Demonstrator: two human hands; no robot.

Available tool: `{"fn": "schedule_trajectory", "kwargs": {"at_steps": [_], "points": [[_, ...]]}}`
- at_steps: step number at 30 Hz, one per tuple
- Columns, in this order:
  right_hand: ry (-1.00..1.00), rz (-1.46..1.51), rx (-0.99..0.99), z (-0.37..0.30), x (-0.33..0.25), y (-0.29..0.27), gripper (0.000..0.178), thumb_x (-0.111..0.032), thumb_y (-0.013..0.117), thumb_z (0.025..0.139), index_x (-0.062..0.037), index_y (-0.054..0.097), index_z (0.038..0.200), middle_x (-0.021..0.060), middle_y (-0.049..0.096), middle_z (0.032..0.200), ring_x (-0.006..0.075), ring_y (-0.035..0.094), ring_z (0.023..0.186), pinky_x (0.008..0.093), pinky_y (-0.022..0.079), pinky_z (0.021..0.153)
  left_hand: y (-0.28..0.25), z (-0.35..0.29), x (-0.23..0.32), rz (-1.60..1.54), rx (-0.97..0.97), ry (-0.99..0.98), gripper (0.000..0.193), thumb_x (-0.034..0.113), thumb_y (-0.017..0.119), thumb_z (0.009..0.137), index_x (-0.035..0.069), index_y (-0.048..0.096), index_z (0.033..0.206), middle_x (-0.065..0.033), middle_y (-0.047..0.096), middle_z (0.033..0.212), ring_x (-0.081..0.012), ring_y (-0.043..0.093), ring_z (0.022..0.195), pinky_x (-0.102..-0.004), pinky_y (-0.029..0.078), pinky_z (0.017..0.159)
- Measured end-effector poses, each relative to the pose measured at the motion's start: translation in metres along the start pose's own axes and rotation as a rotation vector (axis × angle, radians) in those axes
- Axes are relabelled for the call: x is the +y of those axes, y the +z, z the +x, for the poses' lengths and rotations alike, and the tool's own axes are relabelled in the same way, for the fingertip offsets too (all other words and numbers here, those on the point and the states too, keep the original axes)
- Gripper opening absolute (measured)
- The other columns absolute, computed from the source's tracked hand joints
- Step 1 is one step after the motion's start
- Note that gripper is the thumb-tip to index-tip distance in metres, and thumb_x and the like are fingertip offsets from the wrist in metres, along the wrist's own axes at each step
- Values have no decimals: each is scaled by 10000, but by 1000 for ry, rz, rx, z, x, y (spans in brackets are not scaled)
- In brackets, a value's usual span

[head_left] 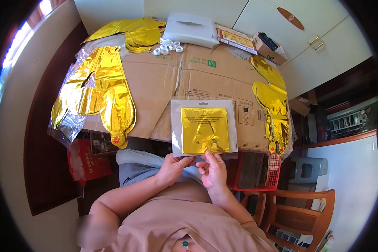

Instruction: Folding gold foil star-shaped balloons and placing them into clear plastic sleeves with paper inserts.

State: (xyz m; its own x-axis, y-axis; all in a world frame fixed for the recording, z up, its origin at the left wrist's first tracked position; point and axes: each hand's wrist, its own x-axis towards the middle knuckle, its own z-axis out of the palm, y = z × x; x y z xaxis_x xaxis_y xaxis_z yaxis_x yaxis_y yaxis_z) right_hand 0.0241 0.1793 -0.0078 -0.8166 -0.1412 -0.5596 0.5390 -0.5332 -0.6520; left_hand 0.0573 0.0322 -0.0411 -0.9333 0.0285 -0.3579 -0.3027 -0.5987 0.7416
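Note:
A flat clear plastic packet (176,126) with a white backing and a folded gold foil balloon (205,136) inside is held up before me, over the table's near edge. Its hang hole is at the top. My left hand (173,169) pinches the lower edge near the middle, fingers closed. Beside it, my right hand (213,170) grips the same edge a little to the right, with fingertips on the front. Flat on the left lies a gold A-shaped foil balloon (115,86). Another gold foil balloon (260,94) lies along the right side.
Cardboard (151,80) covers the table. At the back are more gold foil (145,31), several white rolls (164,47), a white plastic pouch (189,31) and a small open box (269,49). Below the near edge stands a red basket (274,172); a wooden chair (298,210) is at right.

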Motion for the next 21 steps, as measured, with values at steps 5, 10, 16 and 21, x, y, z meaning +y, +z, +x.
{"fn": "schedule_trajectory", "kwargs": {"at_steps": [5,10,16,21], "points": [[-3,17,4,0,1,0,164,-227,661,973,-91,590,1032,55,683,916,147,670,610,252,407,462,-2,-2,3,206,-57,77,219,165,663,977,-9,707,1102,-64,720,991,-136,663,843,-298,540,758],[11,22,24,-2,2,3,157,-219,663,971,-91,582,1011,43,666,887,154,665,602,256,404,458,-7,-2,5,202,-8,56,174,96,677,941,-27,721,1056,-78,731,932,-134,668,816,-293,542,746],[9,-14,36,-3,1,6,150,-215,661,972,-87,583,980,36,649,847,163,658,572,264,403,441,-4,-4,9,253,52,66,168,72,688,920,-32,724,1047,-82,734,932,-136,672,816,-295,549,744],[-9,0,49,-1,4,2,141,-200,656,975,-79,584,971,38,645,839,167,672,586,261,406,431,0,-13,11,350,-37,33,200,91,656,959,-16,696,1123,-69,722,1015,-160,670,877,-313,558,763]]}}
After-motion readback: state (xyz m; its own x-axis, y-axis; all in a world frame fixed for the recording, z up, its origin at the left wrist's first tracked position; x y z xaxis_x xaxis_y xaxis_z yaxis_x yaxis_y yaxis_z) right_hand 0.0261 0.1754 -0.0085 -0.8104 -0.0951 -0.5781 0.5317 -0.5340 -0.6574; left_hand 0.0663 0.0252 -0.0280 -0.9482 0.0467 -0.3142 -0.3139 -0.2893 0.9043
